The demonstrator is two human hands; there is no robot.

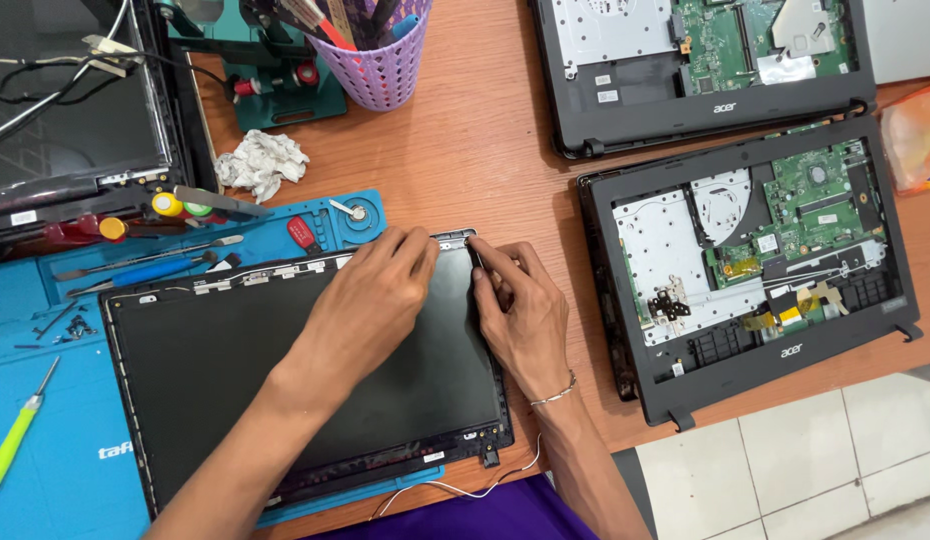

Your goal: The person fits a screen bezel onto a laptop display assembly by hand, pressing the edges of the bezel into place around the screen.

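Laptop screen panel (pixel 315 370) lies flat on the blue mat (pixel 55 450), long axis left-right | your left hand (pixel 370 300) presses its top-right area, fingers flat | your right hand (pixel 520 310) pinches the top-right corner edge, nearer.

Two opened laptop bases (pixel 755 280), purple basket (pixel 380 65), crumpled tissue (pixel 262 162)
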